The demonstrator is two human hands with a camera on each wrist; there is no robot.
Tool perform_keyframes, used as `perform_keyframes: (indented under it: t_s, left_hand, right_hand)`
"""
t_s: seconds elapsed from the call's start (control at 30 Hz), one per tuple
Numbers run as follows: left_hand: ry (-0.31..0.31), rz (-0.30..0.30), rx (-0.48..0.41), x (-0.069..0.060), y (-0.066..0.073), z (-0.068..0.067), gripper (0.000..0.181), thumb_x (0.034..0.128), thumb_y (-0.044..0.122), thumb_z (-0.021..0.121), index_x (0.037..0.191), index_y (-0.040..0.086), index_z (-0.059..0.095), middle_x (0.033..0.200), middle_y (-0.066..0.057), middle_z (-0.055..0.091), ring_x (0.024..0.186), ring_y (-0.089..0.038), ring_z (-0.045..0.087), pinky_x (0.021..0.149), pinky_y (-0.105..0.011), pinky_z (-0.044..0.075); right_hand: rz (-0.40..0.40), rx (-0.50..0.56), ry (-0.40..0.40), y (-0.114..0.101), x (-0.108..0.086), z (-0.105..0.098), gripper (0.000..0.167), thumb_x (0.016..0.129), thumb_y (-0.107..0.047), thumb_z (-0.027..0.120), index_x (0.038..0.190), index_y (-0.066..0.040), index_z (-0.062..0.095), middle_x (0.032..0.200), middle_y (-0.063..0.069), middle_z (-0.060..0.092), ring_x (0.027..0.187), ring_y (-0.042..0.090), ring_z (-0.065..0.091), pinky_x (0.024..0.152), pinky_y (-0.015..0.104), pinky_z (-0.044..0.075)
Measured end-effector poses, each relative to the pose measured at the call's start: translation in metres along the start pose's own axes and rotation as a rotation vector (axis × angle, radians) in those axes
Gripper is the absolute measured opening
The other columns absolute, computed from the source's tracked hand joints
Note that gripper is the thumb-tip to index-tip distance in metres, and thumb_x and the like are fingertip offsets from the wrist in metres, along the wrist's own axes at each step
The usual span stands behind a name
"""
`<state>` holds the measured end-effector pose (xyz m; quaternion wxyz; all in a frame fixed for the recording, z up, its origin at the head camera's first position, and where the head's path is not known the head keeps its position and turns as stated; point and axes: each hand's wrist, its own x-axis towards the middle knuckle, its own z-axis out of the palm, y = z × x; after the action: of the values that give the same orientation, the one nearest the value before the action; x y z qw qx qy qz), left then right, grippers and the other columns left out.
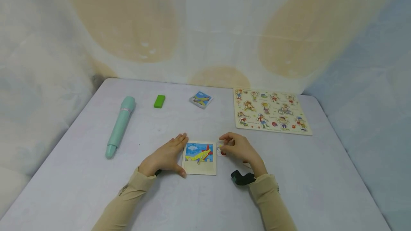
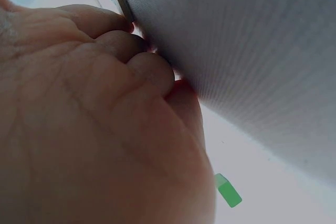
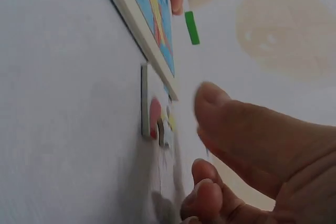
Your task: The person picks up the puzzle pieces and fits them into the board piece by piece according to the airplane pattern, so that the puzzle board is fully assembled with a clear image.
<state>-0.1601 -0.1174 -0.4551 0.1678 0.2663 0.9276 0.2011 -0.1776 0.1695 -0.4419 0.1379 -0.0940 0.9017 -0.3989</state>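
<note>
A small wooden puzzle tray [image 1: 199, 168] lies flat in the middle of the table, its upper part filled with an airplane picture and its lower strip bare wood. Along its left edge rests my left hand [image 1: 165, 157], fingers extended and thumb spread near the lower corner. My right hand [image 1: 239, 149] hovers at the tray's right side with fingers bent, holding nothing. In the right wrist view, a puzzle piece [image 3: 152, 100] with red and yellow print lies on the table beside the tray, apart from the thumb [image 3: 210, 103]. Another piece is partly hidden under the right wrist.
A mint-green wand-shaped object [image 1: 120, 127] lies at the left. Toward the back are a green block [image 1: 159, 101] and a small airplane picture card [image 1: 201, 99]. A wooden board with figures [image 1: 269, 111] occupies the back right. Each wrist carries a black device [image 1: 242, 178].
</note>
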Motion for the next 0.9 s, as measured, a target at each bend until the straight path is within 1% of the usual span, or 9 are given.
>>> perform_keyframes:
  t_s: [0.07, 0.13, 0.23, 0.43, 0.53, 0.6, 0.7, 0.83, 0.9]
  left_hand:
    - [0.001, 0.001, 0.002, 0.0, 0.0, 0.0, 0.127, 0.0569, 0.046, 0.091, 0.151, -0.004, 0.022, 0.162, -0.019, 0.015, 0.151, -0.035, 0.012, 0.123, -0.049, 0.017]
    - [0.001, 0.0, 0.003, 0.0, 0.0, -0.001, 0.127, 0.0569, 0.046, 0.091, 0.151, -0.004, 0.022, 0.162, -0.019, 0.015, 0.151, -0.034, 0.012, 0.123, -0.049, 0.017]
    - [0.002, -0.001, 0.003, 0.0, 0.001, -0.001, 0.127, 0.057, 0.046, 0.091, 0.152, -0.004, 0.022, 0.162, -0.019, 0.015, 0.151, -0.034, 0.012, 0.123, -0.049, 0.017]
    - [0.002, -0.001, 0.001, 0.0, 0.002, -0.002, 0.127, 0.0572, 0.046, 0.091, 0.152, -0.004, 0.022, 0.162, -0.018, 0.015, 0.151, -0.034, 0.012, 0.123, -0.049, 0.017]
    - [0.0, -0.004, 0.002, 0.001, 0.001, -0.001, 0.127, 0.0571, 0.046, 0.091, 0.152, -0.003, 0.022, 0.162, -0.018, 0.015, 0.151, -0.034, 0.012, 0.123, -0.049, 0.017]
    - [-0.003, -0.007, 0.003, 0.001, 0.001, -0.001, 0.127, 0.0569, 0.046, 0.091, 0.152, -0.003, 0.022, 0.162, -0.018, 0.015, 0.151, -0.034, 0.012, 0.123, -0.049, 0.017]
    - [-0.005, -0.011, 0.005, 0.001, 0.001, 0.0, 0.128, 0.0568, 0.047, 0.091, 0.152, -0.003, 0.022, 0.162, -0.018, 0.015, 0.151, -0.034, 0.012, 0.123, -0.049, 0.017]
    - [-0.008, -0.014, 0.009, 0.001, 0.0, 0.0, 0.128, 0.0569, 0.047, 0.09, 0.152, -0.003, 0.021, 0.162, -0.018, 0.014, 0.151, -0.033, 0.011, 0.124, -0.048, 0.017]
    - [-0.008, -0.014, 0.008, 0.0, 0.001, -0.001, 0.128, 0.057, 0.047, 0.09, 0.152, -0.003, 0.021, 0.162, -0.018, 0.014, 0.151, -0.033, 0.011, 0.124, -0.048, 0.016]
  right_hand:
    - [-0.01, -0.044, -0.018, 0.003, -0.002, -0.006, 0.034, 0.08, -0.018, 0.078, 0.112, -0.011, 0.068, 0.104, 0.008, 0.062, 0.089, 0.019, 0.054, 0.075, 0.029, 0.046]
    - [-0.025, -0.079, -0.038, 0.006, -0.003, -0.009, 0.037, 0.078, -0.019, 0.08, 0.112, -0.01, 0.068, 0.108, 0.009, 0.061, 0.096, 0.021, 0.053, 0.082, 0.032, 0.045]
    - [-0.037, -0.095, -0.057, 0.008, -0.004, -0.011, 0.038, 0.076, -0.018, 0.082, 0.111, -0.011, 0.069, 0.107, 0.009, 0.06, 0.1, 0.022, 0.053, 0.087, 0.035, 0.045]
    - [-0.011, -0.135, -0.056, 0.007, -0.003, -0.006, 0.038, 0.074, -0.017, 0.083, 0.109, -0.018, 0.069, 0.1, 0.006, 0.056, 0.094, 0.02, 0.05, 0.078, 0.03, 0.043]
    - [-0.009, -0.135, -0.05, 0.007, -0.002, -0.005, 0.028, 0.076, -0.014, 0.081, 0.1, -0.017, 0.069, 0.099, 0.006, 0.055, 0.09, 0.019, 0.048, 0.075, 0.028, 0.041]
    - [-0.02, -0.115, -0.049, 0.008, -0.002, -0.004, 0.02, 0.077, -0.011, 0.08, 0.093, -0.015, 0.069, 0.1, 0.006, 0.056, 0.086, 0.018, 0.047, 0.073, 0.027, 0.04]
    - [-0.044, -0.065, -0.039, 0.008, -0.003, -0.003, 0.016, 0.079, -0.005, 0.077, 0.089, -0.011, 0.067, 0.103, 0.007, 0.059, 0.077, 0.017, 0.046, 0.066, 0.026, 0.04]
    - [-0.057, 0.005, -0.006, 0.01, -0.003, -0.001, 0.022, 0.078, 0.001, 0.075, 0.094, -0.01, 0.065, 0.095, 0.004, 0.062, 0.066, 0.014, 0.046, 0.058, 0.023, 0.04]
    - [-0.079, 0.016, 0.007, 0.011, -0.003, 0.0, 0.024, 0.078, 0.003, 0.073, 0.096, -0.008, 0.064, 0.089, 0.005, 0.063, 0.064, 0.013, 0.046, 0.055, 0.022, 0.039]
